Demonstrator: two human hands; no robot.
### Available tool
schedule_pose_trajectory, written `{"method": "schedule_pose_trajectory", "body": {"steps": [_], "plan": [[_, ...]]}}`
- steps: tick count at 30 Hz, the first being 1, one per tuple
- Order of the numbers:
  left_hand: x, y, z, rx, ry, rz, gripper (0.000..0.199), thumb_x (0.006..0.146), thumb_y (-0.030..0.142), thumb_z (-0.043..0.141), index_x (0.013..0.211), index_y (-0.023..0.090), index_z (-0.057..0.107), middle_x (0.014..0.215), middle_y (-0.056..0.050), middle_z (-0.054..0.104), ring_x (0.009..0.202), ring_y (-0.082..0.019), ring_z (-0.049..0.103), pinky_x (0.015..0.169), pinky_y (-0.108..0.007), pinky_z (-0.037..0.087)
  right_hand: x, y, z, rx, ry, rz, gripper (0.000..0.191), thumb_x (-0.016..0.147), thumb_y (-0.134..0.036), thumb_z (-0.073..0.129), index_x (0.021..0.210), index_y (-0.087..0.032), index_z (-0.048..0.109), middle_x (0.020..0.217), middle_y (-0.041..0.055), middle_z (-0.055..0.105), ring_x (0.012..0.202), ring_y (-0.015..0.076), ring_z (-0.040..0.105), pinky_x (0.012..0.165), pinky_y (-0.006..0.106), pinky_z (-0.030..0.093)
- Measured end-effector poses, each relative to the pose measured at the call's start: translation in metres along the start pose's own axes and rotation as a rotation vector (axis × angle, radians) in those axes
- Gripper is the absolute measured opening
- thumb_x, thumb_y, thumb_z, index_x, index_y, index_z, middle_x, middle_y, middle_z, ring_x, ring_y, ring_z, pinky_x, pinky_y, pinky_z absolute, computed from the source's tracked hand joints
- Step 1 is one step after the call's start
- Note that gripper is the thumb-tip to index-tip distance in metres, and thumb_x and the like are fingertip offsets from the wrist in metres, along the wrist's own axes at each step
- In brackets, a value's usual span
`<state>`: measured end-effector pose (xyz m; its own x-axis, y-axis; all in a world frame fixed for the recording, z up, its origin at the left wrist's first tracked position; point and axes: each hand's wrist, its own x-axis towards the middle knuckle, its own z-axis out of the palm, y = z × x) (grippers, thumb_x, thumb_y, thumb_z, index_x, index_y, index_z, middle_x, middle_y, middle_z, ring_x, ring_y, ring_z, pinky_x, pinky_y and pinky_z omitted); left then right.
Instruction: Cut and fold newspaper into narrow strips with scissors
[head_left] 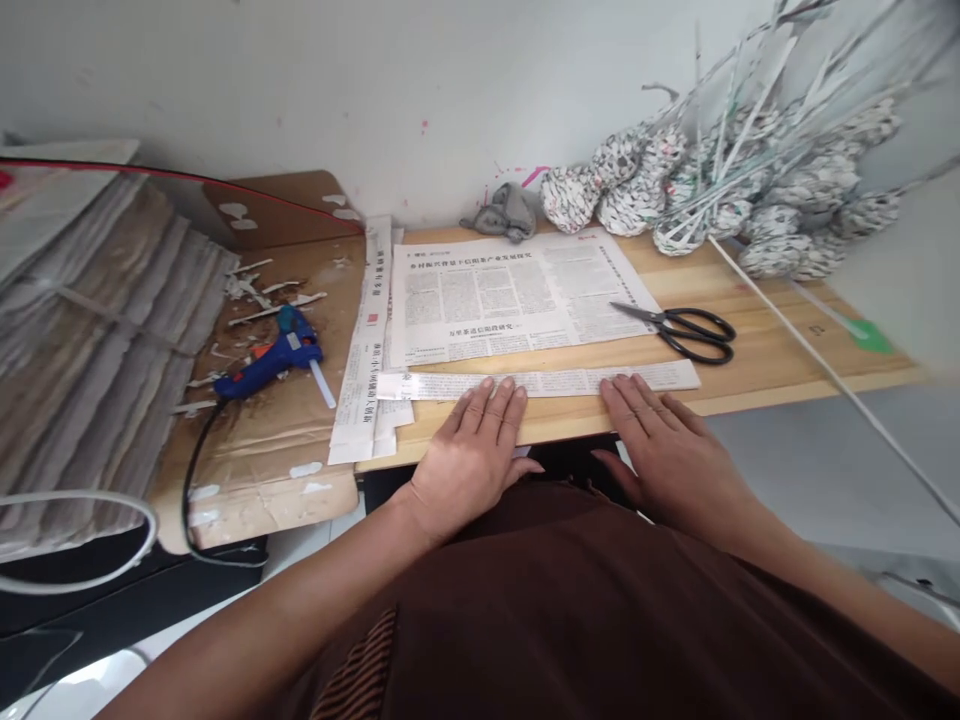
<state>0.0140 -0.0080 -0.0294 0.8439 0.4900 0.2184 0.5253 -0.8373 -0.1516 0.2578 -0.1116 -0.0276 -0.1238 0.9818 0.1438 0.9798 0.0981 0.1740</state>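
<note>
A long folded strip of newspaper lies along the front edge of the wooden table. Flat on its left part rest the stretched fingers of my left hand. My right hand presses its extended fingertips on the strip farther right, thumb apart. Behind the strip a newspaper sheet is spread out. Black-handled scissors lie to its right, with the blade tips over the sheet's edge. Several cut newspaper strips are stacked crosswise at the left, close to the folded strip's left end.
A blue glue gun lies on stained cardboard among paper scraps. A tall stack of newspapers stands far left. Woven paper gourds and a grey cloth-like lump sit against the wall. A thin rod crosses the right side.
</note>
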Motion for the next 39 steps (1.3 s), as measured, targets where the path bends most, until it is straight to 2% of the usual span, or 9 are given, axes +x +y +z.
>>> {"method": "schedule_pose_trajectory", "body": {"steps": [6, 11, 13, 19, 24, 27, 30, 35, 39], "plan": [[-0.023, -0.021, -0.004, 0.065, -0.004, -0.114, 0.076, 0.101, 0.06, 0.038, 0.151, 0.003, 0.045, 0.154, -0.018, 0.05, 0.142, -0.031, 0.049, 0.12, -0.046, 0.038, -0.003, 0.005, 0.009, 0.023, 0.095, -0.035, 0.074, 0.102, -0.033, 0.046, 0.163, -0.002, 0.016, 0.153, 0.0299, 0.048, 0.142, 0.0408, 0.048, 0.113, 0.057, 0.039], [-0.042, -0.039, -0.007, 0.094, 0.001, -0.173, 0.082, 0.096, 0.066, 0.041, 0.151, 0.005, 0.046, 0.152, -0.021, 0.051, 0.141, -0.033, 0.05, 0.12, -0.053, 0.035, -0.002, 0.004, 0.011, 0.023, 0.094, -0.027, 0.077, 0.102, -0.034, 0.045, 0.164, -0.005, 0.008, 0.153, 0.0294, 0.048, 0.142, 0.0402, 0.048, 0.113, 0.056, 0.039], [-0.048, -0.043, -0.007, 0.1, 0.001, -0.198, 0.084, 0.095, 0.067, 0.042, 0.151, 0.005, 0.045, 0.151, -0.023, 0.052, 0.14, -0.034, 0.052, 0.121, -0.056, 0.033, -0.002, 0.003, 0.01, 0.025, 0.09, -0.016, 0.075, 0.103, -0.034, 0.044, 0.164, -0.006, 0.011, 0.154, 0.028, 0.048, 0.142, 0.0393, 0.048, 0.112, 0.056, 0.039], [-0.059, -0.046, -0.007, 0.095, 0.014, -0.329, 0.09, 0.092, 0.071, 0.047, 0.151, 0.003, 0.044, 0.149, -0.026, 0.053, 0.138, -0.04, 0.052, 0.122, -0.067, 0.02, -0.003, 0.001, 0.009, 0.03, 0.112, 0.016, 0.061, 0.102, -0.033, 0.046, 0.155, -0.003, 0.037, 0.152, 0.0255, 0.052, 0.143, 0.0392, 0.047, 0.113, 0.056, 0.04], [-0.064, -0.048, -0.009, 0.124, 0.004, -0.409, 0.095, 0.088, 0.074, 0.052, 0.151, 0.002, 0.044, 0.151, -0.027, 0.051, 0.144, -0.046, 0.042, 0.12, -0.073, 0.014, -0.005, 0.004, 0.012, 0.048, 0.149, 0.027, 0.06, 0.102, -0.034, 0.047, 0.154, -0.005, 0.04, 0.152, 0.0255, 0.051, 0.143, 0.0392, 0.046, 0.114, 0.056, 0.039], [-0.066, -0.043, -0.01, 0.127, 0.031, -0.438, 0.103, 0.086, 0.075, 0.053, 0.153, -0.002, 0.038, 0.156, -0.03, 0.042, 0.15, -0.047, 0.031, 0.119, -0.073, 0.016, -0.005, 0.007, 0.015, 0.065, 0.162, 0.03, 0.061, 0.102, -0.036, 0.048, 0.154, -0.006, 0.039, 0.152, 0.0259, 0.051, 0.144, 0.0388, 0.045, 0.115, 0.056, 0.038], [-0.059, -0.028, -0.01, 0.089, 0.063, -0.365, 0.101, 0.088, 0.072, 0.052, 0.154, -0.003, 0.035, 0.16, -0.028, 0.036, 0.152, -0.044, 0.028, 0.122, -0.066, 0.021, -0.004, 0.006, 0.013, 0.086, 0.166, 0.028, 0.061, 0.101, -0.037, 0.051, 0.154, -0.007, 0.041, 0.155, 0.0246, 0.049, 0.148, 0.0401, 0.039, 0.115, 0.057, 0.037], [-0.024, -0.001, -0.003, -0.044, 0.119, -0.04, 0.083, 0.096, 0.065, 0.044, 0.151, 0.003, 0.044, 0.158, -0.018, 0.045, 0.15, -0.034, 0.037, 0.124, -0.053, 0.028, 0.018, -0.016, 0.005, 0.175, 0.129, -0.164, 0.059, 0.1, -0.034, 0.052, 0.153, -0.009, 0.044, 0.159, 0.0162, 0.045, 0.152, 0.0351, 0.032, 0.123, 0.055, 0.027], [-0.007, -0.001, 0.002, -0.094, 0.103, 0.029, 0.076, 0.097, 0.062, 0.044, 0.149, 0.007, 0.048, 0.155, -0.016, 0.049, 0.144, -0.03, 0.047, 0.121, -0.048, 0.036, 0.032, -0.025, 0.007, 0.218, 0.069, -0.232, 0.062, 0.099, -0.032, 0.055, 0.153, -0.005, 0.044, 0.16, 0.0172, 0.044, 0.15, 0.033, 0.037, 0.123, 0.054, 0.029]]}}
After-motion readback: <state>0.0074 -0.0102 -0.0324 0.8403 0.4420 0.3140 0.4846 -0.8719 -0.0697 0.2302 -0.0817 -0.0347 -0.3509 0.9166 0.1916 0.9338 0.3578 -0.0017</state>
